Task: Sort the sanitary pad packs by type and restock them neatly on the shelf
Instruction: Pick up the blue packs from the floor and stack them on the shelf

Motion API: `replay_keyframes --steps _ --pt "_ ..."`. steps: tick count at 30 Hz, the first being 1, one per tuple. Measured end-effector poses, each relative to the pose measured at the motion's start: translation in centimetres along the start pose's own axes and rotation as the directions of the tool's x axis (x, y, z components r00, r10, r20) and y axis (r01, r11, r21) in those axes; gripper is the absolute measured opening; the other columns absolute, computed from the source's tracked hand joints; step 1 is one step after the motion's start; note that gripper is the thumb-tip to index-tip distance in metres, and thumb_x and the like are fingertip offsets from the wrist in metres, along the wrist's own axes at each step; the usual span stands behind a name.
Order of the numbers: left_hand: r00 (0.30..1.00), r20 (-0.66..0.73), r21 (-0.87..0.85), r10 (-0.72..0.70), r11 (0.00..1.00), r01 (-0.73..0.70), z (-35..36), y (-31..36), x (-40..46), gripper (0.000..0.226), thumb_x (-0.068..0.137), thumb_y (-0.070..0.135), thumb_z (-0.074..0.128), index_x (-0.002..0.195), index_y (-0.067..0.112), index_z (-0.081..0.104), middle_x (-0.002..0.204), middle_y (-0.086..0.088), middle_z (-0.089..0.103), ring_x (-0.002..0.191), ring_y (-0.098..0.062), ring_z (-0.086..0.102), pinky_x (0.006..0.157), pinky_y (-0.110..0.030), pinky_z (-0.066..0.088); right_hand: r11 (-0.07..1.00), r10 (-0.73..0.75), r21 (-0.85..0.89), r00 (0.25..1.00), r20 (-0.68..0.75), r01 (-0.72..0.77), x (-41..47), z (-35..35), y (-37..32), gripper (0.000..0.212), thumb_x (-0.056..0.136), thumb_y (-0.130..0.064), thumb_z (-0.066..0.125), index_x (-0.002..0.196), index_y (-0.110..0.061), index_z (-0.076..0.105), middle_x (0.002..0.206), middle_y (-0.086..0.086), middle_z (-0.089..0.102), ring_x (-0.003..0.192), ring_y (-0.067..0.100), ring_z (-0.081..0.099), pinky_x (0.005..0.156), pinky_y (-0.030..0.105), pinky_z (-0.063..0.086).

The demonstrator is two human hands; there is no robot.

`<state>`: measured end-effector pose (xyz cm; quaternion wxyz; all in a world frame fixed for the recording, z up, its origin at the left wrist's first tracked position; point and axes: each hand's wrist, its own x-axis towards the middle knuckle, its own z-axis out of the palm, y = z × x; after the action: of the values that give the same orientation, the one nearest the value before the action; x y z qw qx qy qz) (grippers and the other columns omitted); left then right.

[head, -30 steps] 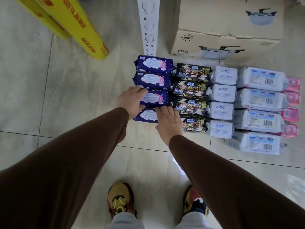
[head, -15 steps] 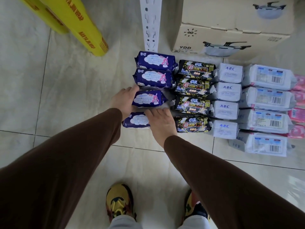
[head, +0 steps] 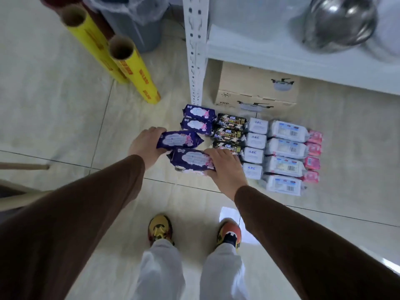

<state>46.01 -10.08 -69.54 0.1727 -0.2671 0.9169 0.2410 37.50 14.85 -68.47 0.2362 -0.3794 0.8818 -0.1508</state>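
Both arms reaching down, left hand point(head: 145, 146) fingers grasping one purple pack point(head: 178, 139), right hand point(head: 225, 167) fingers grasping another purple pack point(head: 190, 159)

Open tiled floor point(head: 65, 126) lies left of the packs, up to the yellow rolls point(head: 134, 72) and bin point(head: 134, 29). Behind the rows, the shelf post point(head: 195, 50) and a carton point(head: 257, 89) block the way. The shelf board point(head: 303, 59) overhangs the carton; a steel pot point(head: 339, 20) stands on it. Floor right of the pink packs point(head: 313, 156) is bare.
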Motion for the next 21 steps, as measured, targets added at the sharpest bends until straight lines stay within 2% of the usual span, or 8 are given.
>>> replay_keyframes --steps 4,7,11,15,17,21 --pt "0.999 -0.051 -0.034 -0.019 0.999 0.017 -8.3 5.9 -5.5 0.055 0.082 0.022 0.075 0.132 0.018 0.052 0.120 -0.008 0.058 0.110 -0.031 0.054 0.090 -0.042 0.046 0.986 0.034 0.158 0.996 0.081 -0.046 -4.7 -11.8 -1.4 0.054 0.088 -0.028 0.069 0.137 -0.023 0.048 0.125 -0.004 0.055 0.117 0.020 0.042 0.092 0.032 0.038" --pt "0.994 -0.108 -0.074 -0.008 0.997 0.000 -14.9 10.6 -9.2 0.057 0.082 0.021 0.074 0.134 0.016 0.052 0.121 -0.011 0.058 0.111 -0.033 0.054 0.092 -0.043 0.045 0.983 0.045 0.172 0.997 0.066 -0.055 -8.1 -20.8 -2.1 0.055 0.090 -0.024 0.068 0.140 -0.024 0.047 0.127 -0.002 0.054 0.118 0.017 0.041 0.087 0.027 0.032" --pt "0.983 -0.182 -0.119 0.033 0.991 -0.055 -23.7 16.3 -14.2 0.058 0.082 0.019 0.075 0.136 0.012 0.053 0.126 -0.016 0.057 0.116 -0.037 0.053 0.095 -0.042 0.042 0.983 0.039 0.180 0.999 -0.014 -0.036 -12.6 -32.9 -2.8 0.054 0.089 -0.020 0.069 0.139 -0.022 0.049 0.130 0.003 0.055 0.120 0.021 0.044 0.099 0.035 0.038" --pt "0.970 -0.221 -0.099 0.098 0.988 -0.122 -31.8 21.7 -18.7 0.055 0.084 0.022 0.075 0.134 0.011 0.053 0.123 -0.016 0.059 0.112 -0.035 0.057 0.096 -0.043 0.047 0.988 0.009 0.157 0.994 -0.107 0.008 -16.4 -43.7 -3.7 0.051 0.089 -0.021 0.071 0.136 -0.023 0.051 0.117 -0.002 0.054 0.109 0.019 0.047 0.096 0.036 0.041" --pt "0.955 -0.263 -0.095 0.139 0.981 -0.168 -35.1 23.9 -20.4 0.056 0.085 0.025 0.074 0.136 0.014 0.052 0.128 -0.013 0.058 0.114 -0.032 0.057 0.099 -0.043 0.046 0.988 -0.013 0.148 0.990 -0.141 0.034 -17.8 -48.1 -4.2 0.052 0.090 -0.023 0.070 0.138 -0.025 0.050 0.117 -0.003 0.054 0.109 0.019 0.049 0.097 0.036 0.043" --pt "0.919 -0.316 -0.084 0.234 0.958 -0.273 -40.4 27.4 -22.6 0.057 0.087 0.027 0.072 0.138 0.013 0.050 0.132 -0.013 0.057 0.119 -0.031 0.053 0.102 -0.041 0.043 0.988 -0.062 0.126 0.980 -0.191 0.087 -19.5 -54.6 -4.9 0.046 0.092 -0.025 0.068 0.134 -0.028 0.050 0.124 -0.002 0.058 0.112 0.019 0.054 0.099 0.045 0.048"
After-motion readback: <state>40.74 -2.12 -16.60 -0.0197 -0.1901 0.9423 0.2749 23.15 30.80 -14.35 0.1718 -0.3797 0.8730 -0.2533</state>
